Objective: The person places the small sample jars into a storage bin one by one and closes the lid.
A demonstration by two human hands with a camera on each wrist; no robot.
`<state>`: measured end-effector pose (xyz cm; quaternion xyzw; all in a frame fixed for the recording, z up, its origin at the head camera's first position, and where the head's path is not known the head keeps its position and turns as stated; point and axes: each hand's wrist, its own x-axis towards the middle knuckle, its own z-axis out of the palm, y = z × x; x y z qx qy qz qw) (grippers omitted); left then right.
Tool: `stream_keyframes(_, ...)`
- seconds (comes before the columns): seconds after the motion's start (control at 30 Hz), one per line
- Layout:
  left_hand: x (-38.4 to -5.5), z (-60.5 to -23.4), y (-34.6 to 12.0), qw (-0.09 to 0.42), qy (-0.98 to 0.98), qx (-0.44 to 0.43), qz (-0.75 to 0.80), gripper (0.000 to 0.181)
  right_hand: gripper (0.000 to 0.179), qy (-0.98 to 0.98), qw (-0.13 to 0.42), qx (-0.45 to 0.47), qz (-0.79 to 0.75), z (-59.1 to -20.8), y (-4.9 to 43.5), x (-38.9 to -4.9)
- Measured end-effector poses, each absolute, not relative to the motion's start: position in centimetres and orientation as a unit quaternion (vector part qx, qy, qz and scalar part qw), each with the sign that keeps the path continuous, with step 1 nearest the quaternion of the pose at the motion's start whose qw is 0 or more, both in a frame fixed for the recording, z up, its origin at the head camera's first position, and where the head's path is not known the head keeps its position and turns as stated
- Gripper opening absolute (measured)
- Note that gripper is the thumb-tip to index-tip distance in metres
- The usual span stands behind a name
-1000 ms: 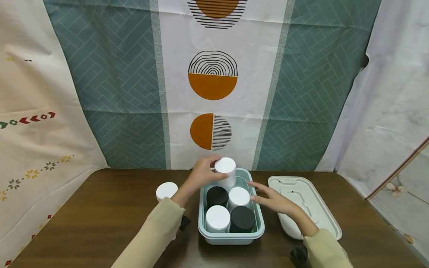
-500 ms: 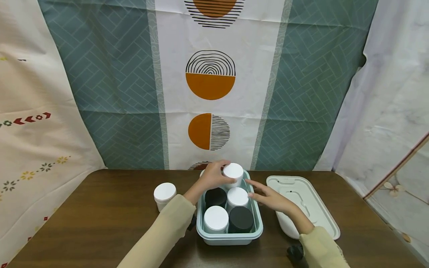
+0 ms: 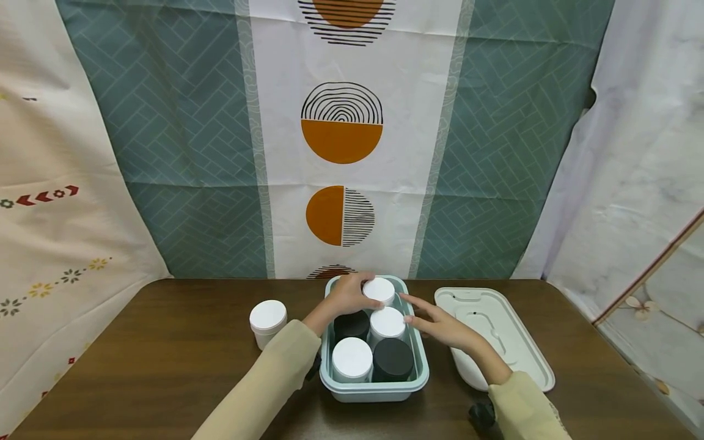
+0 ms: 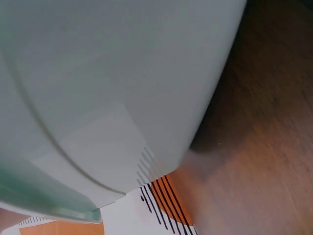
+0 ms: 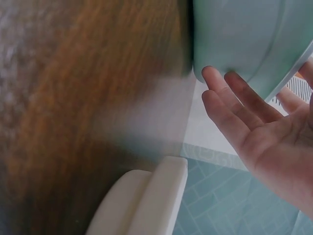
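My left hand [image 3: 348, 295] grips a white lidded jar [image 3: 379, 292] at the back of a pale blue bin [image 3: 379, 391], fingers behind it and thumb in front. The jar sits low, its lid near rim height. My right hand [image 3: 448, 330] is at the bin's right rim, fingers stretched out, with the thumb tip close to another white jar [image 3: 387, 324]. In the right wrist view its fingers [image 5: 230, 112] lie loosely bent beside the bin's outer wall [image 5: 234, 39]. A black jar [image 3: 352, 325], a front white jar [image 3: 352, 359] and a front black jar [image 3: 393, 359] also stand inside.
On the brown table [image 3: 181, 366] a white jar [image 3: 267, 318] stands left of the bin, near my left forearm. To the right, a whitish lid [image 3: 495, 330] lies partly under my right forearm. Patterned cloth [image 3: 352, 122] hangs behind the table.
My left hand has moved the white jar right and down, lowering it into the back of the bin. My right hand has kept its place at the rim.
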<state>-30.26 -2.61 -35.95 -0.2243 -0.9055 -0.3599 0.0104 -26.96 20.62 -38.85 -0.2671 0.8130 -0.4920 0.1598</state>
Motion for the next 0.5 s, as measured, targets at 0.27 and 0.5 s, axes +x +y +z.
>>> stream_keyframes(0.27, -30.15, -36.11, -2.6, -0.027, -0.894, -0.214, -0.394, 0.053, 0.058, 0.813, 0.159, -0.264, -0.494, -38.9, 20.66, -26.96)
stream_keyframes(0.5, -29.98, -36.28, -2.89, -0.046, -0.887, -0.223, -0.403, 0.046, 0.058, 0.807, 0.166, -0.262, -0.502, -38.92, 20.61, -26.97)
